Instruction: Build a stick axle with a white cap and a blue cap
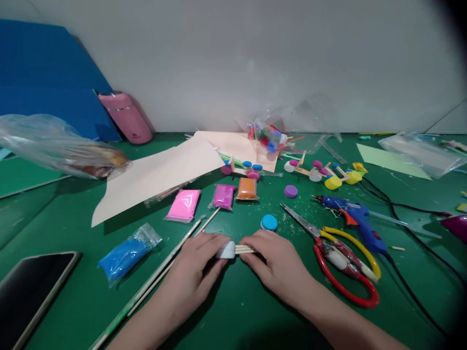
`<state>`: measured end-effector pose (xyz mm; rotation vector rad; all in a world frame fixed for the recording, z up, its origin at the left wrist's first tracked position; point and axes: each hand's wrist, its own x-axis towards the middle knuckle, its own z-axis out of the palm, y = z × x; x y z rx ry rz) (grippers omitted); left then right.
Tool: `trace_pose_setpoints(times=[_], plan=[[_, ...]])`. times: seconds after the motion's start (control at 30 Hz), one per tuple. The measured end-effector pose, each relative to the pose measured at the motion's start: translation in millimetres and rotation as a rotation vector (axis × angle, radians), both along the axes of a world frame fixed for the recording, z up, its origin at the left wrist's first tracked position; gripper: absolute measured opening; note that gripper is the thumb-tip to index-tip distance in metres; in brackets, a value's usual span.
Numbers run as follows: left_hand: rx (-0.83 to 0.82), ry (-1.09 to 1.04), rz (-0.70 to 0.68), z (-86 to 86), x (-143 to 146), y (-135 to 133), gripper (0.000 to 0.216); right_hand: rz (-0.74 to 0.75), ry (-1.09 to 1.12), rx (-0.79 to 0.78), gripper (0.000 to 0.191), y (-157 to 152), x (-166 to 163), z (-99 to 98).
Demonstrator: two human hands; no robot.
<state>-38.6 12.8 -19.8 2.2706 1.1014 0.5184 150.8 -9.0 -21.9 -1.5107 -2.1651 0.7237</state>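
My left hand (199,265) is closed on a small white cap (226,250) near the front middle of the green table. My right hand (275,260) pinches thin wooden sticks (243,249) whose ends meet the white cap. A blue round cap (269,222) lies just beyond my right hand. Long wooden skewers (171,265) run diagonally under my left hand.
Red-and-yellow scissors (343,255) and a blue glue gun (355,218) with a black cord lie right. Packets of pink (183,205), magenta (223,196), orange (247,189) and blue (126,253) clay, paper sheets (156,175), stick-and-cap models (324,174), a phone (31,287) and a pink bottle (127,116) surround.
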Motion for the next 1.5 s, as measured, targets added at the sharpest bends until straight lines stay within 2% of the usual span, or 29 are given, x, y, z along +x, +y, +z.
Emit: trace_pose_setpoints(times=[0.5, 1.5], plan=[[-0.023, -0.010, -0.007, 0.6, -0.6, 0.1, 0.024, -0.114, 0.035, 0.019, 0.015, -5.8, -2.1, 0.3], [-0.007, -0.024, 0.006, 5.3, 0.9, 1.2, 0.022, -0.098, 0.011, 0.022, 0.017, -6.3, -2.5, 3.2]])
